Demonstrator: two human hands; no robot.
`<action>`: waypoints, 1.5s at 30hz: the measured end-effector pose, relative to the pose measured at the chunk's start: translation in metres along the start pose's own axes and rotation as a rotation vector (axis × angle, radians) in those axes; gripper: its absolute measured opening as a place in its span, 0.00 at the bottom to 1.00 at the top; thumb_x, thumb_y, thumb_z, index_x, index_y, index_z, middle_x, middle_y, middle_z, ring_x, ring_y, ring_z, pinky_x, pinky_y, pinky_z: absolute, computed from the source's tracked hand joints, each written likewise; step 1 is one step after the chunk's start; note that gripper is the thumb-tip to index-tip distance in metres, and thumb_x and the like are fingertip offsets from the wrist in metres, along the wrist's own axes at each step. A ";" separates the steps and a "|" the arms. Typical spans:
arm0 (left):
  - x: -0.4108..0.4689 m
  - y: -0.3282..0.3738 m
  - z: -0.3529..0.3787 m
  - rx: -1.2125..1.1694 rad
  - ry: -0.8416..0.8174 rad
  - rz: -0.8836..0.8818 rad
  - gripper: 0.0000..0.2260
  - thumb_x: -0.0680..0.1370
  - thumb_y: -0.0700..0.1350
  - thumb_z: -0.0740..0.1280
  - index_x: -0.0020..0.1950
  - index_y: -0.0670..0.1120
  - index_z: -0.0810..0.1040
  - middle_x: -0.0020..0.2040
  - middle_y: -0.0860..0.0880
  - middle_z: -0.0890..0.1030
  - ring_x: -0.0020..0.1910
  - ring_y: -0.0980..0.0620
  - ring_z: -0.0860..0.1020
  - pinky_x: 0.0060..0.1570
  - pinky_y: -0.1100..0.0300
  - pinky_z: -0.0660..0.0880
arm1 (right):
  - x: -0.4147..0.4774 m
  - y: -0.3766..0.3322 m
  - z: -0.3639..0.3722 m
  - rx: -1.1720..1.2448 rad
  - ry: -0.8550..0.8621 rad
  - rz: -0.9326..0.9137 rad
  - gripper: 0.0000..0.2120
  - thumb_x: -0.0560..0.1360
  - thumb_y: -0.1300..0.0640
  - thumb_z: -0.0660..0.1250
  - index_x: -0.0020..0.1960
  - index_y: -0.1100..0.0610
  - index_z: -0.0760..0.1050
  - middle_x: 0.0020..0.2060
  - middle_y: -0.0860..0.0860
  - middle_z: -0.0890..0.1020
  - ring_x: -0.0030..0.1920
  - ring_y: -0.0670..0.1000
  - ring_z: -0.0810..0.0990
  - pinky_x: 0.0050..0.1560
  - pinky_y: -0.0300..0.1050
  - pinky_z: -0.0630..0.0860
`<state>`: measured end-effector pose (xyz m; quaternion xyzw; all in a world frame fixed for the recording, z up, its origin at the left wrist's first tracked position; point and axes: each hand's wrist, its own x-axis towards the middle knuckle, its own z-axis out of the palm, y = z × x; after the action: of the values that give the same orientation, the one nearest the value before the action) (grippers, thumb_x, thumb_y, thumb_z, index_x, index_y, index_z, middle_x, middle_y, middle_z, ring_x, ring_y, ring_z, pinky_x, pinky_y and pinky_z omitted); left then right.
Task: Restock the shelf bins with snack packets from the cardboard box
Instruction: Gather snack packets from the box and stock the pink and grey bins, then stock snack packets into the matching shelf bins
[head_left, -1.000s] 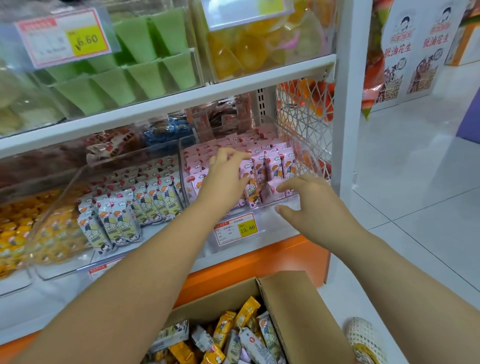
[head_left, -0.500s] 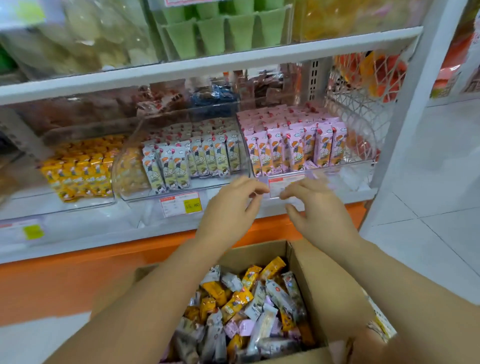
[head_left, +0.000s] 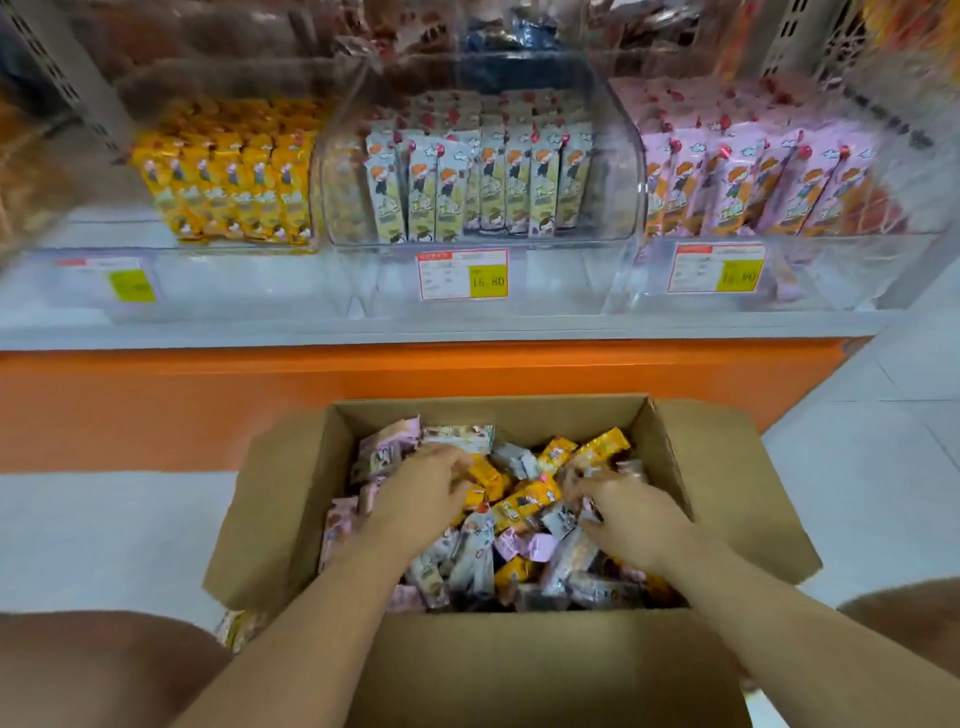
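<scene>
LOC open brown cardboard box (head_left: 737, 493), centre | yellow foil snack packets (head_left: 524, 501) between hands | left hand (head_left: 421, 493) nearer, right hand (head_left: 628, 514) beside | grip: both curled, pinch cannot be told

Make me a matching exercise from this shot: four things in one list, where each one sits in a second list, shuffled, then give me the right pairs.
Things
1. rows of yellow packets
2. rows of cream packets
3. rows of pink packets
4. cardboard box

Places
A. rightmost on the shelf
B. on the floor, below the shelf
C. leftmost on the shelf
D. middle of the shelf

Pairs: 1-C, 2-D, 3-A, 4-B
</scene>
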<state>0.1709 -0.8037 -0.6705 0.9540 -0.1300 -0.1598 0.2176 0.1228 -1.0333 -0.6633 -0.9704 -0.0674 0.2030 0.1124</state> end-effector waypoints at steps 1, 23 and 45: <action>0.000 -0.009 0.005 0.059 -0.040 -0.047 0.12 0.80 0.48 0.62 0.64 0.52 0.74 0.64 0.52 0.72 0.55 0.52 0.75 0.55 0.58 0.72 | 0.001 0.001 0.003 -0.035 -0.045 0.009 0.16 0.76 0.55 0.60 0.63 0.48 0.72 0.59 0.52 0.77 0.57 0.56 0.76 0.47 0.48 0.75; -0.007 -0.050 -0.015 -0.222 -0.439 -0.205 0.23 0.77 0.37 0.66 0.70 0.49 0.67 0.66 0.48 0.69 0.55 0.48 0.76 0.48 0.56 0.74 | 0.020 -0.021 -0.016 0.444 -0.316 0.195 0.25 0.72 0.63 0.72 0.67 0.60 0.69 0.56 0.56 0.75 0.39 0.49 0.79 0.37 0.39 0.76; -0.007 0.009 -0.046 -0.727 -0.169 -0.118 0.16 0.74 0.42 0.72 0.58 0.53 0.74 0.63 0.46 0.74 0.50 0.51 0.81 0.50 0.57 0.80 | -0.010 -0.023 -0.080 0.570 0.253 -0.169 0.09 0.69 0.56 0.75 0.43 0.45 0.78 0.47 0.45 0.76 0.47 0.42 0.73 0.44 0.32 0.66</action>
<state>0.1796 -0.7916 -0.6252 0.8039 -0.0271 -0.2858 0.5209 0.1445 -1.0277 -0.5822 -0.9083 -0.0736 0.0815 0.4036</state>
